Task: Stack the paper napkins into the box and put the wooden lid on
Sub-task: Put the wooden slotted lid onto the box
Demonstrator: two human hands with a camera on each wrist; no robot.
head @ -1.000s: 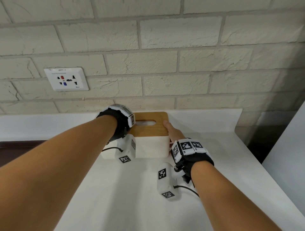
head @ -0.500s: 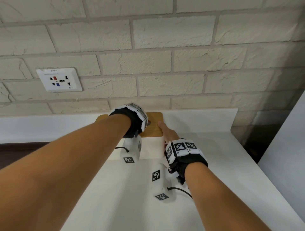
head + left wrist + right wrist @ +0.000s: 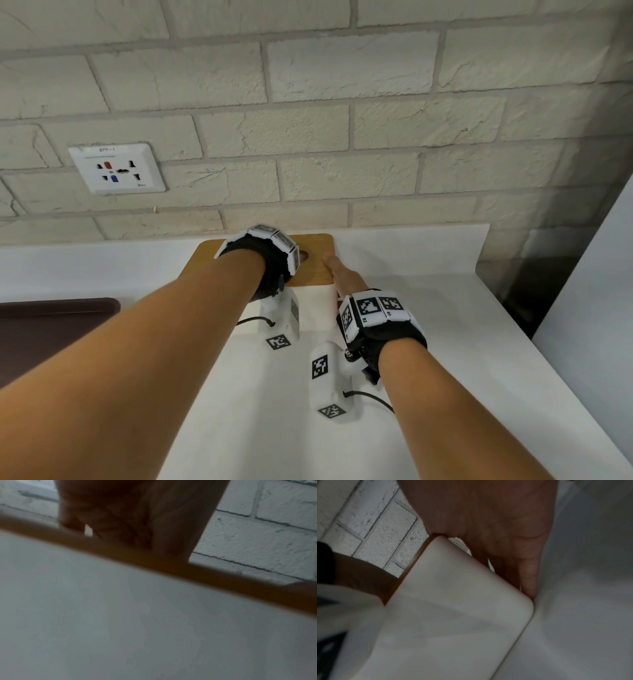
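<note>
Against the brick wall (image 3: 342, 137), at the back of the white counter (image 3: 428, 359), the wooden lid (image 3: 317, 270) is lying flat across the top of the white box (image 3: 317, 308), its long axis running left to right along the wall. No napkins are showing; whatever is inside is hidden under the lid.

The left hand (image 3: 137, 520) is resting on top of the lid, fingers extended and close together, pressing down near the slot (image 3: 303, 255). The right hand (image 3: 496, 527) is flanking the box's right end, fingers straight and side by side, running down the end wall to the counter, with the thumb up at the lid's right edge. So the lid is lying directly beneath the left fingers and just left of the right ones. The left hand is the nearer to it, and any final seating push would probably be coming straight down from there.

Compared with a second ago, the left hand has been sliding from the box's left end onto the lid, now covering most of the slot that was plainly showing then. The right hand is keeping its place at the right end. The lid looks seated, so the task seems nearly finished.
</note>
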